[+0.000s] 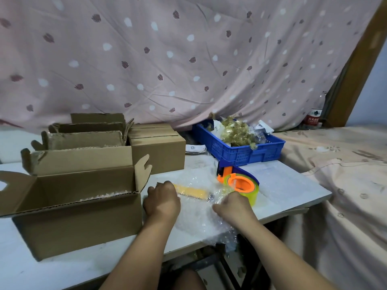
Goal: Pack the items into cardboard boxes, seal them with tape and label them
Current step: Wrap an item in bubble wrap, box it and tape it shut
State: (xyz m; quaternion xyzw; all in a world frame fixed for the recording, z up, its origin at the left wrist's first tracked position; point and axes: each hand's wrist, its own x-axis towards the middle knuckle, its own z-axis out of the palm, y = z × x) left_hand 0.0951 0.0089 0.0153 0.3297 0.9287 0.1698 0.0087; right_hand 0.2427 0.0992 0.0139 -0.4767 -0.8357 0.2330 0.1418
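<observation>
A person seated at a white table (293, 185) wraps a yellow item (191, 191) in a sheet of bubble wrap (194, 222). The sheet is spread across the table's near edge and hangs a little over it. The yellow item lies on the wrap, running left to right between the two hands, just right of an open cardboard box (79, 222).

The left hand (162, 200) sits knuckles-up over the item's left end. Its fingers bend downward and their tips are hidden, so it cannot be told whether they pinch the item, the wrap or neither. The right hand (232, 206) is at the item's right end, its fingers curled into a crinkled bunch of wrap that rises around them.

The open cardboard box stands on the table's front left with its flaps up, and a strip of bubble wrap shows along its inner front wall. More open boxes (83, 139) stand in a row behind it, and a closed box (161, 151) stands to their right.

A tape dispenser (240, 183) in orange and blue, loaded with a yellowish roll, stands just beyond the right hand. Behind it, a blue crate (247, 155) at the table's far edge holds gold-coloured wrapped pieces (236, 130) and white packets. A white printed slip (194, 147) lies between the closed box and the crate.

A pink leaf-print cloth (167, 59) hangs across the background. A patterned bed cover (345, 164) spreads to the right, and a bottle with a red label (314, 118) stands at its far end.
</observation>
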